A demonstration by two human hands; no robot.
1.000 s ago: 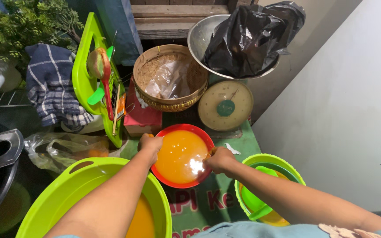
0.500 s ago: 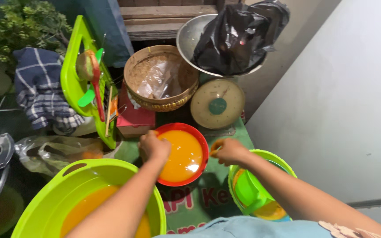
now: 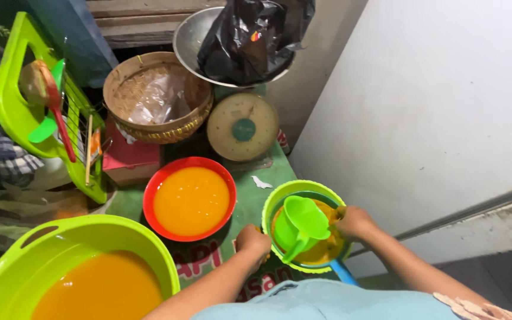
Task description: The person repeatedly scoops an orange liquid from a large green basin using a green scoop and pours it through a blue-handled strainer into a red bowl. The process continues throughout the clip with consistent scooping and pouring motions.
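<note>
Both hands (image 3: 255, 239) (image 3: 355, 221) curled, seemingly gripping the round green plastic bowl's rim (image 3: 303, 186), glossy orange liquid (image 3: 321, 249) inside.

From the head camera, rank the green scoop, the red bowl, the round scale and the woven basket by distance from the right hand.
From the right hand:
1. Green scoop, just left of it.
2. Red bowl, further left.
3. Round scale, up beyond.
4. Woven basket, far upper left.

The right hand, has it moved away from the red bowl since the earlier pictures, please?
Yes. The right hand has left the red bowl rim and now grips the small green bowl beside it.
</note>
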